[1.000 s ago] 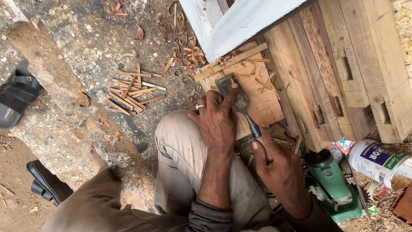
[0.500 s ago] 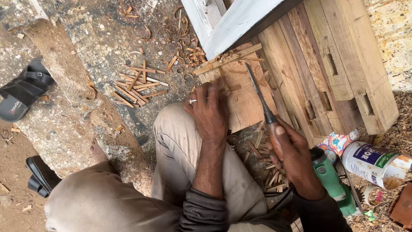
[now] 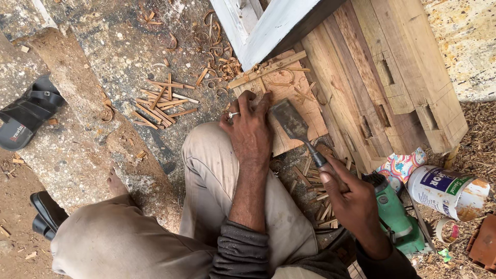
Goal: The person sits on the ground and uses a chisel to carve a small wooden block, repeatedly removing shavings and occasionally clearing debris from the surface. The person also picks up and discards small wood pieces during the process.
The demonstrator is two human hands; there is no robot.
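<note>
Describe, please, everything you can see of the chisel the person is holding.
The chisel has a broad, flat, dull grey metal blade that narrows to a dark neck and a handle mostly hidden in the right hand. It lies slanted, blade pointing up and left, its wide end over the small wooden board beside the fingertips of the left hand, which presses on that board. Whether the edge touches the wood cannot be told.

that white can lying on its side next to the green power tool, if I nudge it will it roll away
Probably a little. The white can is round and lies on its side, so a push across its length could roll it. It rests on loose wood shavings and beside the green power tool, which would likely stop it soon. How full or heavy it is cannot be seen.
</note>
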